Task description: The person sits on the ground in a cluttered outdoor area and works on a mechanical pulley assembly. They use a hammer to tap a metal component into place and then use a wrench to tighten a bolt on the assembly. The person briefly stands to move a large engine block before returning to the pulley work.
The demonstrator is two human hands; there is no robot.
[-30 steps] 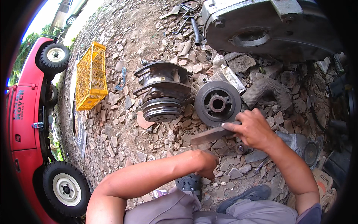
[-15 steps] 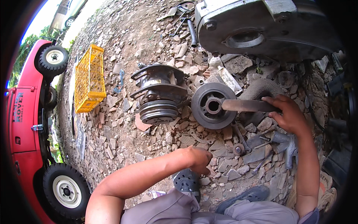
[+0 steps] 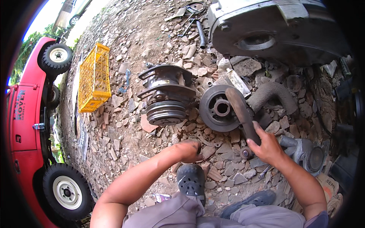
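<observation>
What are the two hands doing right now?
Left hand: loosely curled; can't tell whether it holds anything.
Right hand: holding one end of a long brown bar.

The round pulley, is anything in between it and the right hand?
Yes: the long bar in the right hand slants across the right side of the round pulley. I can't tell if they touch.

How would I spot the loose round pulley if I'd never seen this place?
Find the big grey metal casing at the upper right, then look below its left end. There, a dark round pulley lies on the rubble, partly hidden behind the bar in the right hand. Unlike the grooved pulley to its left, it shows its open centre hole.
</observation>
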